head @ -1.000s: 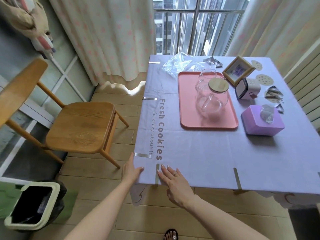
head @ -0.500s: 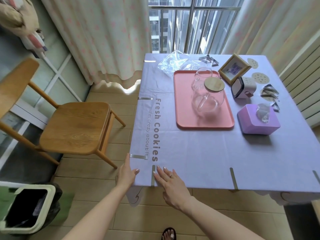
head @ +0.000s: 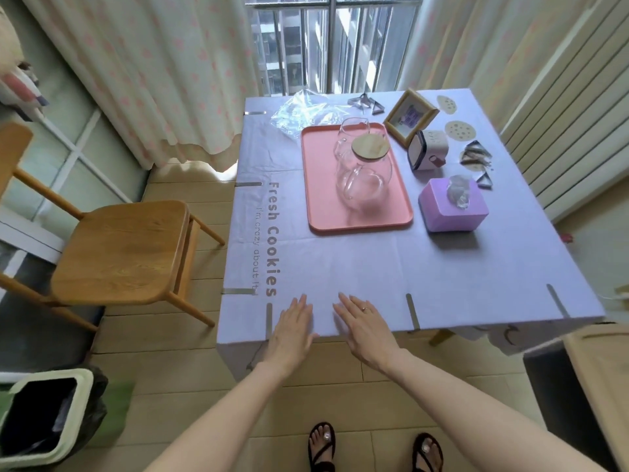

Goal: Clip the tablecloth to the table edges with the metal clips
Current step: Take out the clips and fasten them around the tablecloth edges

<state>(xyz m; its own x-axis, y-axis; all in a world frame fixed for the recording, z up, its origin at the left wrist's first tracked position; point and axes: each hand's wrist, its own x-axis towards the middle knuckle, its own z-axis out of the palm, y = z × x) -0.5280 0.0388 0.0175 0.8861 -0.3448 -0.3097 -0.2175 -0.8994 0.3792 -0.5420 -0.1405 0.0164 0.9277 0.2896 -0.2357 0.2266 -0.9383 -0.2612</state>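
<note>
**At the Table's 6 O'Clock Edge, Both Hands Flat on Clipped Cloth**

Laid palm-down on the smooth lilac tablecloth [head: 374, 267], fingers straight, gripping nothing: left hand [head: 292, 327] and right hand [head: 366, 327], side by side but apart, a thin ring on the right.

Folded over the same edge, as flat bright metal strips: left clip [head: 269, 320] just beside the left hand, middle clip [head: 412, 311] toward 5 o'clock, corner clip [head: 558, 301] farther along. More of the same down the 9 o'clock edge: side clips [head: 238, 291].

Heaped unused, bent into triangles: loose clips [head: 476, 158] at 2 o'clock, a few more at 12.

Printed in brown along the 9 o'clock side: "Fresh Cookies".

Near centre, a matte pink tray [head: 323, 206] with rounded corners, bearing a clear glass teapot [head: 362, 180] under a round wooden lid [head: 370, 149]. At 3 o'clock, a purple tissue box [head: 452, 209]; at 1 o'clock, a pale wooden picture frame [head: 410, 117]; at 11, a crinkled clear plastic bag [head: 303, 114].

Off the table at 9 o'clock, a wooden chair [head: 115, 253] on pale plank-look flooring; at 7, a black-lined bin [head: 44, 417]. At 12, sheer pink-dotted curtains [head: 153, 80] beside a barred window [head: 326, 42]; at 3, a ribbed radiator [head: 571, 131].
</note>
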